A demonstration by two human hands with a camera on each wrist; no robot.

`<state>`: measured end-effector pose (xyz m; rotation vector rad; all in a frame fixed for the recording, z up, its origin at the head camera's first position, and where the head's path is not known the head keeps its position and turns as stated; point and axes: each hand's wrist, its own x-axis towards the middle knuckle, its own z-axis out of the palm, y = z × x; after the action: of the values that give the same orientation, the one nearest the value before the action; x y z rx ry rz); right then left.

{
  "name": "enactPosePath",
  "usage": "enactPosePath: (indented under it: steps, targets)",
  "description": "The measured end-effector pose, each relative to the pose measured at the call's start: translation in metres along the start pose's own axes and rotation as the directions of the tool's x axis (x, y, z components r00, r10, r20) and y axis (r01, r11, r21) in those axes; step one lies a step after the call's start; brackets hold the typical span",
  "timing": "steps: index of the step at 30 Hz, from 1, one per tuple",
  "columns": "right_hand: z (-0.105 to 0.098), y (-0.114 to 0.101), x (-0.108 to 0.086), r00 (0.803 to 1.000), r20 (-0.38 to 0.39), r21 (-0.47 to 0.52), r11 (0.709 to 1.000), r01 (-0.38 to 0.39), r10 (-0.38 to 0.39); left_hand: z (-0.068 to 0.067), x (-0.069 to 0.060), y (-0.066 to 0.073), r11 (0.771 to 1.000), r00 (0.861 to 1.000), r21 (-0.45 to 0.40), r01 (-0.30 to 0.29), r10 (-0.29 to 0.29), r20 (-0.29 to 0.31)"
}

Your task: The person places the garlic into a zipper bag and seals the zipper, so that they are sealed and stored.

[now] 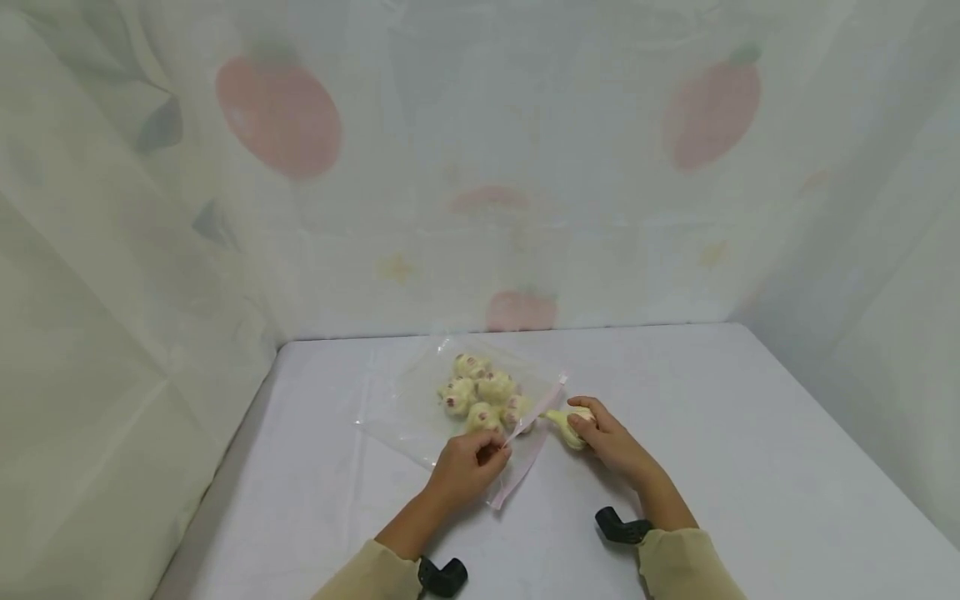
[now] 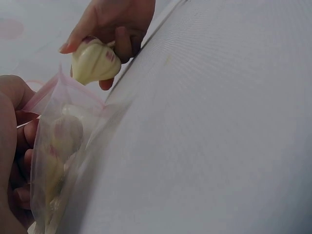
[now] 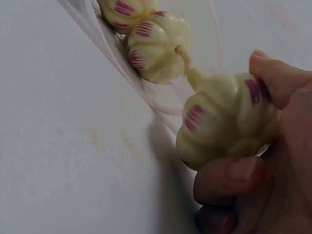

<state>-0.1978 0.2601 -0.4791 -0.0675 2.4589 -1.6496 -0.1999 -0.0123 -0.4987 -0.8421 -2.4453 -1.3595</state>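
Note:
A clear zip bag (image 1: 412, 417) with a pink-edged mouth lies on the table, several garlic bulbs (image 1: 459, 396) inside it. My left hand (image 1: 467, 471) pinches one edge of the bag's mouth, which stands parted in the left wrist view. Just outside that opening, my right hand (image 1: 618, 446) grips one more garlic bulb (image 3: 229, 117) between thumb and fingers. This bulb is pale with purple streaks, and its stem points toward the mouth. In the right wrist view two bulbs (image 3: 158, 46) lie in the bag close beyond it.
The white-covered table (image 1: 750, 467) runs back to a pale curtain (image 1: 585, 167) with printed fruit shapes. More curtain hangs along the left and right sides. A black wrist mount (image 1: 442, 577) sits at each sleeve cuff.

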Motion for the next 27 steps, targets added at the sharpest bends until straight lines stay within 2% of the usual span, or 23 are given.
enactPosePath:
  steps: [5, 12, 18, 27]
  targets:
    - [0.0013, 0.0021, 0.0008, 0.999, -0.025, -0.042, 0.999, 0.020, -0.021, -0.0007, 0.0008, 0.0012, 1.000, 1.000, -0.002, -0.010, 0.010, 0.000]
    - [0.0019, 0.0038, 0.0022, 0.998, -0.047, -0.042, 0.999, 0.026, -0.028, -0.0013, 0.0020, 0.0030, 0.999, 0.999, -0.002, -0.045, 0.045, -0.008]
    - [0.0038, 0.0008, 0.0007, 0.998, -0.053, -0.079, 0.997, 0.010, -0.014, -0.0013, 0.0021, 0.0041, 1.000, 1.000, 0.004, -0.028, 0.028, 0.006]
    - [0.0058, -0.0003, 0.0017, 0.999, -0.013, -0.075, 0.997, 0.029, -0.030, -0.0010, 0.0020, 0.0039, 1.000, 1.000, 0.011, -0.015, 0.015, 0.006]
